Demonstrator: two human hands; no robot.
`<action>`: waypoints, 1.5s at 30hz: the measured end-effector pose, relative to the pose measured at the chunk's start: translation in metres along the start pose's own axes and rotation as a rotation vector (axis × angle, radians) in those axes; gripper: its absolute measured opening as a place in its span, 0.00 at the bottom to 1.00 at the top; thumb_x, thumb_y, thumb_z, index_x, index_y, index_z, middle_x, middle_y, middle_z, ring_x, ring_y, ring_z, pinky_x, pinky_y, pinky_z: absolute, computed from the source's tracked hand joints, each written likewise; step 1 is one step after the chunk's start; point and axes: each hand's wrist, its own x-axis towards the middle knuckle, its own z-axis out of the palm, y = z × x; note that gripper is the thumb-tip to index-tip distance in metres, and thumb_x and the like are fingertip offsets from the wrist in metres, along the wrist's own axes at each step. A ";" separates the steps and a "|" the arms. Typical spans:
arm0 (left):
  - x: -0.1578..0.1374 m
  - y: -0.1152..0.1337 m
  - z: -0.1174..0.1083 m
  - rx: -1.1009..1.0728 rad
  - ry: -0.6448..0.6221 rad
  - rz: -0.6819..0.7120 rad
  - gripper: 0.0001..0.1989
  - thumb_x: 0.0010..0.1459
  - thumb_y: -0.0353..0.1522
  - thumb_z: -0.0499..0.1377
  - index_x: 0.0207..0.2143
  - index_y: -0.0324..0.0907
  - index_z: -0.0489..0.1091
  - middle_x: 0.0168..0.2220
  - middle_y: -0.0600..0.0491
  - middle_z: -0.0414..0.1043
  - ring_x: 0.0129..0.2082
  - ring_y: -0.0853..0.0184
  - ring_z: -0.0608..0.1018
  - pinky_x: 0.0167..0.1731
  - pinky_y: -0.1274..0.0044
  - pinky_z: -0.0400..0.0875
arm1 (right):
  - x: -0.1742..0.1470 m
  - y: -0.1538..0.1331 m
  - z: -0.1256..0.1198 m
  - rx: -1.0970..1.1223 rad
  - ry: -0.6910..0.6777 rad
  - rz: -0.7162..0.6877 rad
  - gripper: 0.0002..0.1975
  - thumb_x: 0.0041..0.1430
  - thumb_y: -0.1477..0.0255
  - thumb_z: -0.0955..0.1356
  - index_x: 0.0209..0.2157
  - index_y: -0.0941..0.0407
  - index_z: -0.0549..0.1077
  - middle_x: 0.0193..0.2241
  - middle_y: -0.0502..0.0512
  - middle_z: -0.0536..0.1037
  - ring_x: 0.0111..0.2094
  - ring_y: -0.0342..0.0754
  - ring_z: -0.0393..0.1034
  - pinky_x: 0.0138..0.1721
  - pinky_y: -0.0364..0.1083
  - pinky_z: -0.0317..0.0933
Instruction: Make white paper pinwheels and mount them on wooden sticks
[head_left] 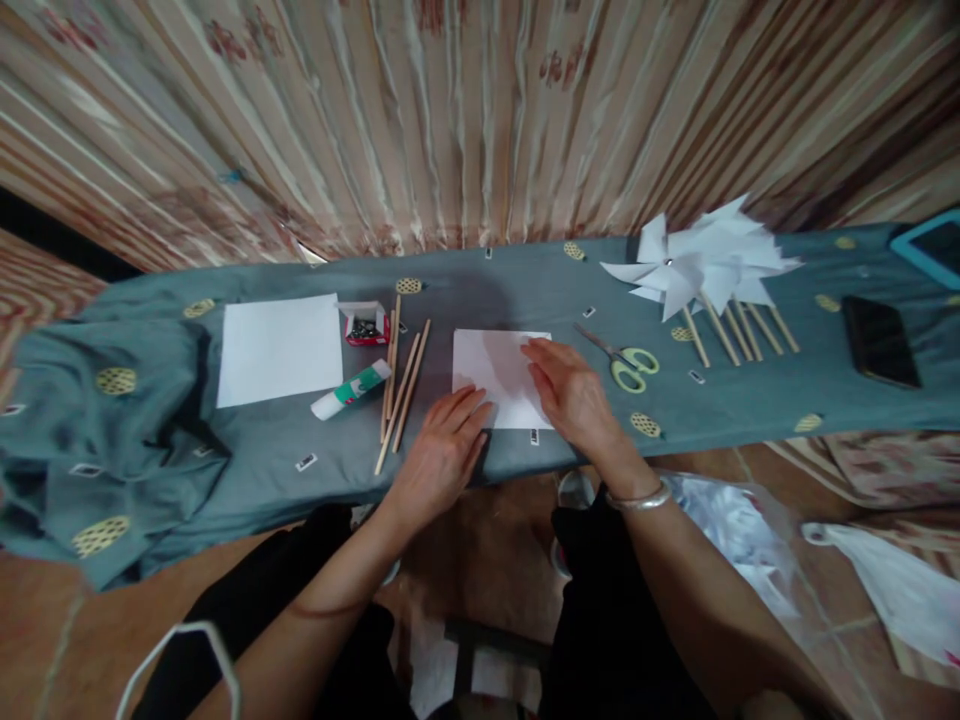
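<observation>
A white sheet of paper (499, 362) lies flat on the cloth in front of me, with a faint second edge along its top. My left hand (448, 440) rests at its lower left corner, fingers stretched out and lying on the paper. At the right edge, my right hand (571, 392) touches the sheet with its fingers extended and thumb below them. Neither hand is closed round anything. Just right of that hand lie scissors (626, 366) with green handles. Several wooden sticks (409, 385) lie left of the sheet.
Farther left are a glue stick (352, 388), a small red box of metal bits (366, 325) and a stack of white paper (281, 350). Paper pinwheels (709, 258) on sticks lie at the right, near a black phone (879, 340) and a blue-edged device (930, 250). A curtain (480, 130) hangs behind.
</observation>
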 end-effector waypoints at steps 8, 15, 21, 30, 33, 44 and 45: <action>0.033 -0.012 0.001 0.083 -0.002 -0.016 0.21 0.64 0.24 0.50 0.59 0.33 0.65 0.59 0.38 0.69 0.63 0.53 0.67 0.60 0.56 0.66 | -0.001 -0.020 0.016 -0.105 -0.175 -0.135 0.20 0.66 0.80 0.58 0.56 0.64 0.72 0.57 0.68 0.74 0.59 0.55 0.66 0.62 0.56 0.61; 0.053 -0.023 0.005 0.154 -0.057 -0.127 0.18 0.63 0.25 0.51 0.54 0.34 0.70 0.50 0.39 0.72 0.52 0.53 0.71 0.51 0.58 0.71 | -0.003 -0.024 0.020 -0.154 -0.176 -0.139 0.21 0.64 0.82 0.60 0.57 0.64 0.70 0.58 0.68 0.71 0.60 0.57 0.63 0.58 0.57 0.65; 0.054 -0.034 0.006 0.142 -0.019 -0.105 0.18 0.64 0.25 0.50 0.54 0.35 0.70 0.49 0.41 0.71 0.48 0.54 0.71 0.46 0.63 0.70 | -0.002 -0.019 0.021 -0.125 -0.157 -0.116 0.21 0.67 0.78 0.60 0.59 0.63 0.69 0.57 0.65 0.73 0.59 0.57 0.65 0.59 0.57 0.64; 0.055 -0.038 0.002 0.177 -0.022 -0.030 0.18 0.65 0.25 0.50 0.54 0.38 0.69 0.47 0.43 0.72 0.46 0.56 0.71 0.44 0.65 0.68 | -0.001 -0.011 0.021 -0.128 -0.135 -0.160 0.18 0.69 0.76 0.60 0.55 0.64 0.72 0.57 0.64 0.74 0.58 0.56 0.64 0.59 0.56 0.64; 0.056 -0.037 0.003 0.188 -0.032 -0.018 0.17 0.64 0.25 0.51 0.53 0.38 0.69 0.47 0.43 0.72 0.46 0.57 0.71 0.43 0.66 0.68 | -0.003 -0.009 0.023 -0.122 -0.090 -0.201 0.18 0.69 0.74 0.60 0.55 0.64 0.72 0.56 0.64 0.75 0.57 0.56 0.64 0.59 0.56 0.64; 0.062 -0.039 0.004 0.178 0.004 -0.033 0.13 0.63 0.25 0.53 0.48 0.38 0.72 0.43 0.44 0.72 0.42 0.57 0.71 0.40 0.66 0.71 | -0.003 -0.008 0.024 -0.163 -0.091 -0.216 0.17 0.68 0.75 0.61 0.54 0.64 0.74 0.56 0.65 0.75 0.57 0.58 0.66 0.58 0.57 0.64; 0.063 -0.039 0.004 0.166 0.003 -0.037 0.13 0.63 0.25 0.53 0.48 0.38 0.72 0.43 0.44 0.72 0.42 0.57 0.71 0.40 0.66 0.71 | -0.003 -0.009 0.024 -0.158 -0.090 -0.212 0.17 0.67 0.76 0.62 0.54 0.64 0.74 0.56 0.65 0.75 0.57 0.59 0.66 0.58 0.57 0.64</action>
